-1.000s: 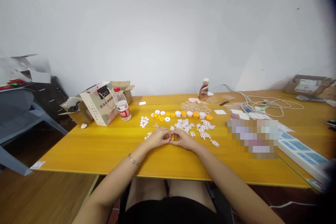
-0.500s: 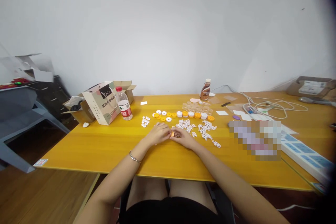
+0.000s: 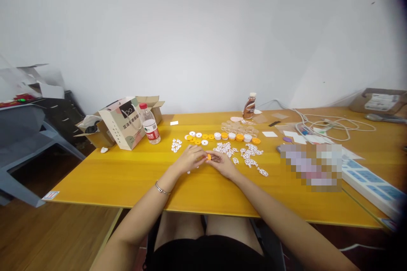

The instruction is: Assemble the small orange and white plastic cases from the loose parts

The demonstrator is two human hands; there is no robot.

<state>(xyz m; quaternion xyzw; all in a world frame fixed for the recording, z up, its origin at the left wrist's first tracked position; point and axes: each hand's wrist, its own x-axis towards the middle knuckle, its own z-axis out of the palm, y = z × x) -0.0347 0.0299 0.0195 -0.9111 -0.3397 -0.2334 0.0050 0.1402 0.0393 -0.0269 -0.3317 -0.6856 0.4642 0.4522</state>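
Both my hands meet at the middle of the yellow table (image 3: pixel 104 178). My left hand (image 3: pixel 190 159) and my right hand (image 3: pixel 223 163) have their fingers pinched together on a small orange round piece (image 3: pixel 209 157) held between them. A silver bracelet sits on my left wrist. Just beyond my hands lie several white patterned pieces (image 3: pixel 241 154) scattered on the table, a smaller cluster of white pieces (image 3: pixel 175 145) to the left, and a row of orange and white round caps (image 3: pixel 222 136).
A paper bag (image 3: pixel 122 123) and a water bottle (image 3: pixel 149 125) stand at the back left beside open cardboard boxes. A brown drink bottle (image 3: pixel 249 106) stands at the back. White cables (image 3: pixel 330 125), cards and a flat blue-and-white box (image 3: pixel 372 184) lie to the right.
My hands have stayed together on the orange piece, shifting slightly away from me. The camera view has drifted a little.
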